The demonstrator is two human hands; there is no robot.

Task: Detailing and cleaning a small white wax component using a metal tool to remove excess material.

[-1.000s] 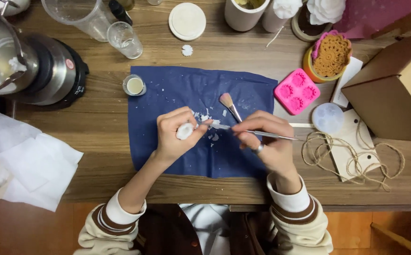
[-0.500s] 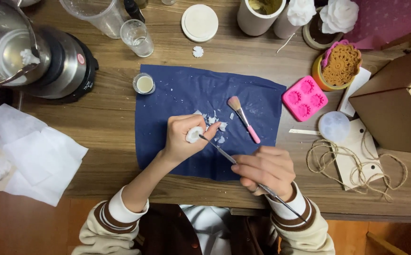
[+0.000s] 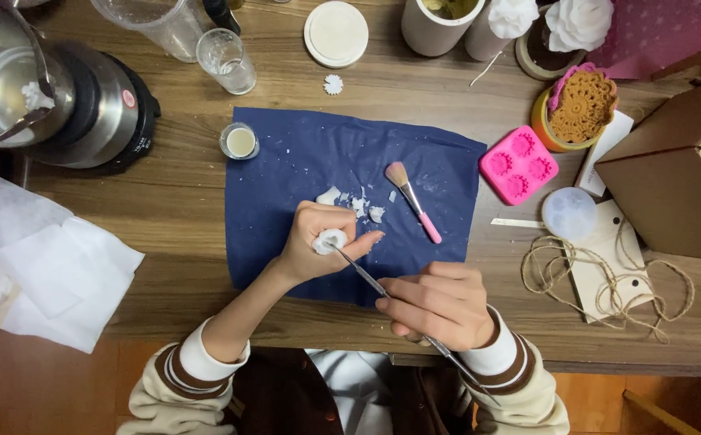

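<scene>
Covering the worktop (image 3: 165,201) centre, a navy cloth (image 3: 302,161) is lying flat, a brown cardboard box (image 3: 672,173) sitting far right. Left hand (image 3: 318,246) is pinching a small white wax piece (image 3: 328,239) (over the cloth); right hand (image 3: 439,304) is gripping a thin metal tool (image 3: 362,275), its long axis running diagonally, tip pointing up-left, touching the piece.

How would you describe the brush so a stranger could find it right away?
Find the dark blue cloth in the middle of the wooden table. The brush lies on its right half, slanted, just above the right hand. It has tan bristles and a pink handle, unlike the thin metal tool in that hand and the white chips beside it.
</scene>
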